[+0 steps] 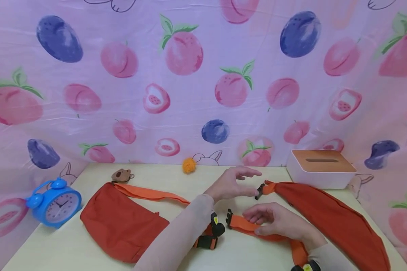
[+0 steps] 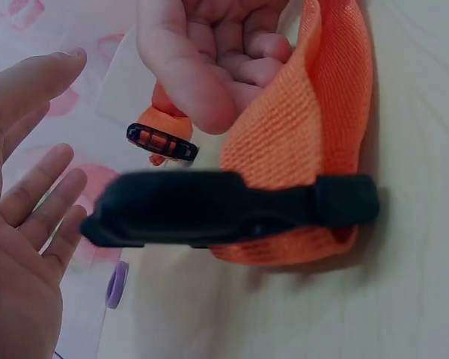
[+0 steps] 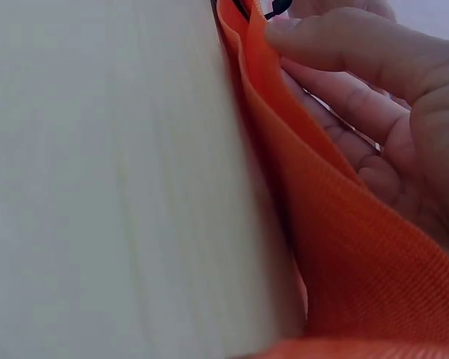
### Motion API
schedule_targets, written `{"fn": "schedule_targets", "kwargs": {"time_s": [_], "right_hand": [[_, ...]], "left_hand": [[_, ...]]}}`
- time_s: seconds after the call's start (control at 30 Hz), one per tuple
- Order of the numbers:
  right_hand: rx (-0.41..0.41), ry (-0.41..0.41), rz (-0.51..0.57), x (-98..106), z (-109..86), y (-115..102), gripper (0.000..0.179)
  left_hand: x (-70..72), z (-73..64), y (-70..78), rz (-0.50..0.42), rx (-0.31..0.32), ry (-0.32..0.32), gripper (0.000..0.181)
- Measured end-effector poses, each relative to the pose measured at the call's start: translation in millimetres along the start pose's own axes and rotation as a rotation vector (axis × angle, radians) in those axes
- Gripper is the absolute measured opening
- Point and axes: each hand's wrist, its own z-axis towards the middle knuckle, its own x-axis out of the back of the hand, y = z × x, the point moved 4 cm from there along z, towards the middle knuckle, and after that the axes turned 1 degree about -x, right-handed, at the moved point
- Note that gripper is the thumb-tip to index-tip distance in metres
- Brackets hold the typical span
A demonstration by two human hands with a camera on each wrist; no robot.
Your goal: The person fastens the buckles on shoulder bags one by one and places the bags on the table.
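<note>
Fruit-print cloth (image 1: 190,90), cut off above and at both sides, hangs behind a pale table (image 1: 244,258), whose near edge lies out of frame. Left red bag (image 1: 122,226): partly hidden by the left sleeve (image 1: 186,229). Right red bag (image 1: 335,222): lower end cut off at the frame's bottom edge. Behind it stands a white tissue box (image 1: 325,169) with a brown top; at far left, a blue alarm clock (image 1: 59,205). Left hand (image 1: 232,184): empty, fingers spread, near the right red bag's end buckle (image 1: 259,192); the two overlap in the head view but are apart in the left wrist view. Right hand (image 1: 279,222): fingers loosely bent, a gap between them and the thumb, which meets an orange strap (image 1: 244,224) on the table before the right red bag. The strap's other end passes out of sight near the right wrist. Smaller: a brown figurine (image 1: 121,175), details unclear; an orange pompom (image 1: 188,165); the strap buckle (image 1: 228,219), blurred in the left wrist view; and a small purple object (image 2: 117,284), unidentifiable.
</note>
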Motion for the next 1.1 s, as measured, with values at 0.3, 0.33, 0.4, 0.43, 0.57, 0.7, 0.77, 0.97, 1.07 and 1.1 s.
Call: {"fn": "schedule_targets", "kwargs": {"time_s": [0.3,0.33,0.4,0.43,0.57,0.7,0.77,0.97,1.07,1.1], "right_hand": [[-0.007,-0.030,0.006,-3.0,-3.0,1.9,0.041],[-0.008,-0.036,0.007,-3.2,-3.0,1.9,0.040],[-0.018,-0.041,0.010,-3.4,-2.9,1.5,0.039],[-0.022,-0.040,0.009,-3.2,-2.8,1.4,0.039],[-0.045,-0.036,0.003,-2.8,-2.2,1.1,0.041],[-0.050,-0.038,-0.015,-3.0,-3.0,0.3,0.041],[-0.045,-0.047,-0.027,-4.6,-2.8,-1.4,0.041],[-0.042,-0.052,-0.128,-6.8,-5.1,-14.6,0.041],[-0.020,-0.037,-0.241,-7.0,-7.1,-23.7,0.042],[-0.017,-0.033,-0.273,-7.3,-7.2,-26.0,0.043]], "left_hand": [[-18.8,9.9,-10.7,0.055,0.013,-0.151,0.051],[-20.2,10.5,-12.2,0.069,0.020,-0.158,0.051],[-22.8,11.5,-14.5,0.098,0.034,-0.167,0.048],[-23.8,11.8,-15.4,0.107,0.041,-0.170,0.047],[-25.7,12.7,-17.9,0.147,0.056,-0.160,0.043],[-24.7,14.0,-21.3,0.215,0.053,-0.123,0.041],[-22.4,13.4,-23.6,0.233,0.058,-0.092,0.039],[-11.7,8.6,-25.0,0.184,0.053,0.029,0.041],[-5.6,4.3,-19.3,0.168,0.018,0.071,0.041],[-3.7,2.6,-16.8,0.169,0.005,0.080,0.040]]}}
